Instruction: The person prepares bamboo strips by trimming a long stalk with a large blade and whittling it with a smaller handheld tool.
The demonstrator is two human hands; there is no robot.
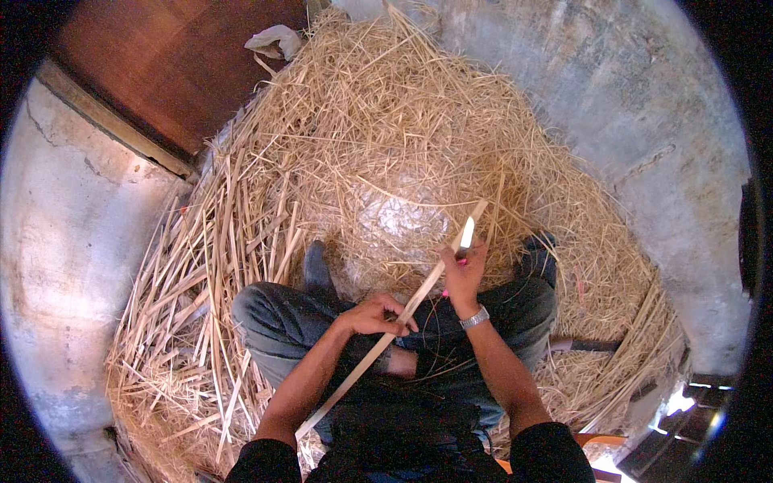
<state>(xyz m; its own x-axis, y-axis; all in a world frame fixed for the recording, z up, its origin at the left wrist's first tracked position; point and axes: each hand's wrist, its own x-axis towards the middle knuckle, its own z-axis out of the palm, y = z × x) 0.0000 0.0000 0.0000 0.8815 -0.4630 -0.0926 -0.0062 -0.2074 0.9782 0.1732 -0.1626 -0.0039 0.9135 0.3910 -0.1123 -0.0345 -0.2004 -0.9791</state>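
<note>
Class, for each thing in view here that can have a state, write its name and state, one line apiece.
Long, flat, pale wooden strip: held slantwise
Knife with bright metal blade: unsheathed, pointing away from the person
Left hand: closed around strip
Right hand: gripping knife
Silver metal-band wristwatch: fastened on right wrist
Straw-coloured heap of thin shavings: loose, tangled
White sheet-like scrap: crumpled

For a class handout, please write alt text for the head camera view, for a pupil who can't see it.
A seated person holds a long pale strip slantwise in the left hand and a knife in the right hand, near the strip's far end. Straw-coloured shavings lie heaped ahead, with longer loose strips to the left.
</note>
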